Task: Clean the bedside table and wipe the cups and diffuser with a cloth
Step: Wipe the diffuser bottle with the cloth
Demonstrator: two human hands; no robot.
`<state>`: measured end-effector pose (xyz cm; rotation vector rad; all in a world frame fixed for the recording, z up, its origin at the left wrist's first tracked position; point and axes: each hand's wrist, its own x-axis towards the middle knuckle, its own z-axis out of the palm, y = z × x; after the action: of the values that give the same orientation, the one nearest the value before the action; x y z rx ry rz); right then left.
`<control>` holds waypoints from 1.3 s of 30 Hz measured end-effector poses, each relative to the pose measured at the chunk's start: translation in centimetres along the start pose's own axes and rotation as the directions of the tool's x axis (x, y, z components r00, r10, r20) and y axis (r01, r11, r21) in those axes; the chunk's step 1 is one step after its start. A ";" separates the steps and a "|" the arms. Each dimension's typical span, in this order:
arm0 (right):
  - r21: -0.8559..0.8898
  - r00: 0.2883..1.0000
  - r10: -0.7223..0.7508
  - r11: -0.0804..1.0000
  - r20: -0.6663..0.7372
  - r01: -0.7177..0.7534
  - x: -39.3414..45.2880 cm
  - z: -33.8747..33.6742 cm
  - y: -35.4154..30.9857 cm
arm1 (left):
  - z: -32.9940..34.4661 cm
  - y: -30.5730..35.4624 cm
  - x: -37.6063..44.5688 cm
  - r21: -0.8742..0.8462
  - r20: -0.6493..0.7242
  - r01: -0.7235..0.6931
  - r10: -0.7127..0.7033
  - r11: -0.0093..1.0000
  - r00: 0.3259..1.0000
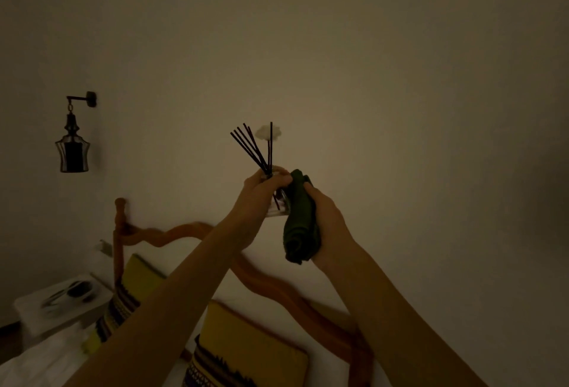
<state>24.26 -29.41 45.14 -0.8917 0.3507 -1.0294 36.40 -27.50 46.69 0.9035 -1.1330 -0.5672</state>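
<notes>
The room is dim. My left hand [261, 194] grips a clear glass reed diffuser [279, 206] around its neck and holds it up in front of the wall. Several dark reeds [251, 147] and a pale flower-shaped stick fan out above my fingers. My right hand [328, 226] grips a rolled dark green cloth [303, 226], which lies against the right side of the glass. The bottle's lower part shows between both hands.
A white bedside table [34, 314] at the lower left carries a dark dish-like object [78, 291]. A wavy wooden headboard [271, 288] runs behind yellow patterned pillows [246, 349]. A wall lantern [73, 143] hangs at the left.
</notes>
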 end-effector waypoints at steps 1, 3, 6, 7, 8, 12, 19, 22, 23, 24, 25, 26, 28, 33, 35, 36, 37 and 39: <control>0.047 1.000 0.016 0.999 0.002 -0.016 -0.5 0.0 0.3 | 0.1 -0.1 0.1 -0.044 -0.023 -0.006 0.005 0.999 1.000; 0.165 0.997 0.078 0.983 0.026 -0.082 -1.7 0.4 1.1 | 0.4 -0.1 0.0 -0.124 -0.025 -0.008 0.005 0.992 1.000; 0.129 0.998 0.052 0.990 0.023 -0.055 -2.7 -0.8 3.2 | 1.9 -0.5 -0.6 -0.081 -0.045 -0.021 0.017 0.996 0.999; 0.057 0.999 0.037 0.998 -0.005 -0.036 -3.1 -1.1 3.9 | 2.4 -0.6 -0.8 -0.046 -0.074 -0.027 0.024 0.999 0.997; -0.013 0.999 0.026 1.000 -0.027 -0.026 -3.4 -1.3 4.6 | 2.8 -0.7 -1.0 -0.009 -0.104 -0.036 0.035 0.999 0.994; -0.219 0.982 -0.117 0.972 -0.147 0.083 -4.1 -1.5 5.9 | 2.3 -0.4 -1.0 0.092 -0.138 -0.069 0.081 0.993 0.987; -0.109 0.966 -0.066 0.993 -0.251 0.039 -2.7 -2.9 3.9 | 0.4 -1.3 -3.1 0.136 0.043 0.071 -0.077 0.988 0.996; -0.310 0.916 -0.289 0.930 -0.279 0.199 -1.9 -3.5 4.0 | -1.3 -1.8 -4.7 0.208 0.081 0.029 -0.047 0.978 0.996; -0.436 0.885 -0.409 0.854 -0.224 0.284 -1.7 -3.6 4.1 | -1.6 -2.1 -5.0 0.243 0.090 0.001 -0.024 0.970 0.996; -0.537 0.858 -0.496 0.764 -0.135 0.357 -1.5 -3.5 4.3 | -1.8 -2.4 -5.4 0.265 0.103 -0.021 -0.006 0.964 0.995; -0.589 0.847 -0.530 0.698 -0.043 0.407 -1.2 -3.2 4.4 | -2.0 -2.7 -5.6 0.259 0.111 -0.035 0.006 0.965 0.994; -0.603 0.853 -0.521 0.678 0.009 0.420 -1.0 -2.9 4.4 | -2.2 -3.1 -5.8 0.223 0.106 -0.036 0.013 0.974 0.994; -0.561 0.898 -0.439 0.738 0.022 0.374 -0.8 -2.2 4.6 | -2.7 -3.7 -6.1 0.139 0.048 -0.039 0.032 0.990 0.998; -0.599 0.882 -0.462 0.733 -0.090 0.323 -1.2 -0.8 8.6 | -2.4 -4.4 -6.1 0.184 -0.161 -0.033 0.063 0.982 0.985; -0.600 0.862 -0.492 0.729 -0.124 0.330 -1.3 -0.3 9.9 | -2.4 -4.8 -6.0 0.272 -0.185 -0.033 0.086 0.962 0.979; -0.595 0.852 -0.503 0.732 -0.145 0.331 -1.1 -0.2 10.1 | -2.4 -5.0 -6.1 0.307 -0.173 -0.023 0.080 0.951 0.982; -0.592 0.847 -0.504 0.739 -0.169 0.321 -0.8 -0.2 10.1 | -2.6 -5.4 -6.2 0.323 -0.149 -0.002 0.053 0.946 0.987; -0.574 0.862 -0.465 0.770 -0.205 0.278 0.2 -0.4 9.8 | -3.0 -6.3 -6.5 0.292 -0.075 0.052 -0.032 0.955 0.997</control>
<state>29.92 -27.67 37.27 -1.3222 0.7985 -1.5104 37.25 -24.82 37.60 1.1976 -1.1552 -0.4031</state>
